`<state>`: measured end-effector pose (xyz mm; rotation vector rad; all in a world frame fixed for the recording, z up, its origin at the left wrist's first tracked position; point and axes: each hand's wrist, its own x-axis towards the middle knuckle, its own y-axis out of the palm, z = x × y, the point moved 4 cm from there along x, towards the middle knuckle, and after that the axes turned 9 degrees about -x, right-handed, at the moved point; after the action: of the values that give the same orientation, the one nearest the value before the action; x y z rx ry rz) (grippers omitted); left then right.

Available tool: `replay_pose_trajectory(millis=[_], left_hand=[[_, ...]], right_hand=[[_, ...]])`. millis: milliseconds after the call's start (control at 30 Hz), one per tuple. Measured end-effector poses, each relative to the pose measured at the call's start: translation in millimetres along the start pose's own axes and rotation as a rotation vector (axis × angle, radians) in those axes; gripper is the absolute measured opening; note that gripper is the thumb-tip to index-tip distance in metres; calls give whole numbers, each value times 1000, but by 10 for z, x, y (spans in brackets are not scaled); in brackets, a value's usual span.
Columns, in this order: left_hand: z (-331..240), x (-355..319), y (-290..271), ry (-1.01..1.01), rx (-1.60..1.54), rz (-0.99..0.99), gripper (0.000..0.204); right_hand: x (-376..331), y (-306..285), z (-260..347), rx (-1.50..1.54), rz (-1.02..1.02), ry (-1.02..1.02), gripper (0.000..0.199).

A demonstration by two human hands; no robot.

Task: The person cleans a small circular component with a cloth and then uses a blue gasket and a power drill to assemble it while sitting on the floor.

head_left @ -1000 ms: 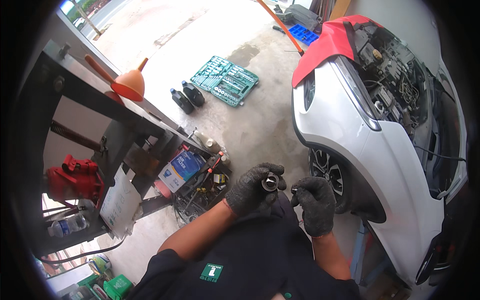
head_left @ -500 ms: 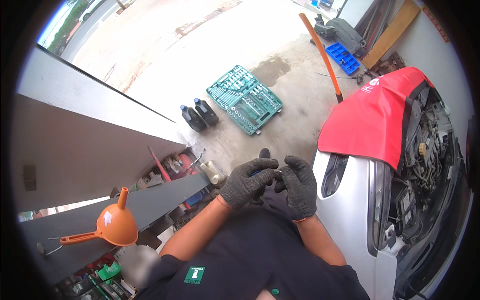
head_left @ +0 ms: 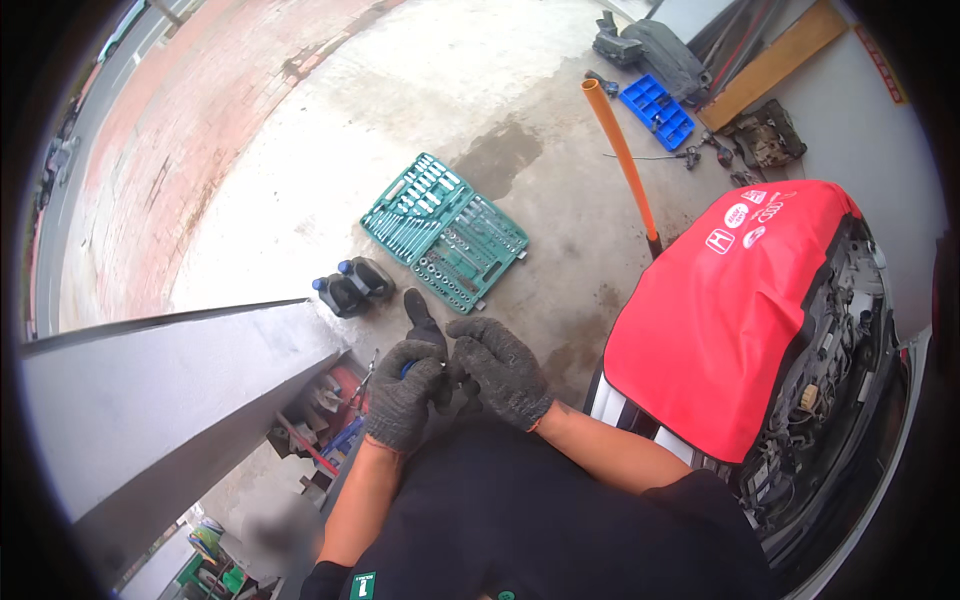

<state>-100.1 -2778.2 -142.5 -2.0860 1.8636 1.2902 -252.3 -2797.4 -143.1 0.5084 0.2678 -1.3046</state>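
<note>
"What's leftmost on the grey concrete floor [head_left: 565, 185]?"

"Two black plastic bottles with blue caps [head_left: 352, 290], beside the lower-left edge of the opened-out green plastic socket case [head_left: 441, 229]."

"Next along?"

"The left hand [head_left: 402, 402], gloved in dark knit, fingers curled round a small blue object [head_left: 407, 368], mostly hidden, nearer the wearer than the case's bottom corner."

"How would it handle?"

"Light and stiff, I'd guess; perhaps slippery if oily. Pinch its sides. Fragility I can't judge."

"The right hand [head_left: 500, 372]?"

"Gloved alike, fingers bent just beside the left's; whether it grips anything, I can't tell."
</note>
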Motion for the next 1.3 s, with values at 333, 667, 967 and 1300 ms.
replay_pose_trajectory(millis=[333,667,967,1300], left_hand=[[-1468,1699,190,-98,179,257,14],[-2286,3599,1185,-279,65,420,20],[-2911,6575,3239,-304,256,364,30],[-3309,8823,5705,-675,118,453,26]], right_hand=[[820,-816,875,115,-634,-70,19],[1799,-2254,2273,76,-1007,-367,19],[4616,-5127,2830,32,-1023,80,21],[6219,-5708,3177,316,-833,290,17]])
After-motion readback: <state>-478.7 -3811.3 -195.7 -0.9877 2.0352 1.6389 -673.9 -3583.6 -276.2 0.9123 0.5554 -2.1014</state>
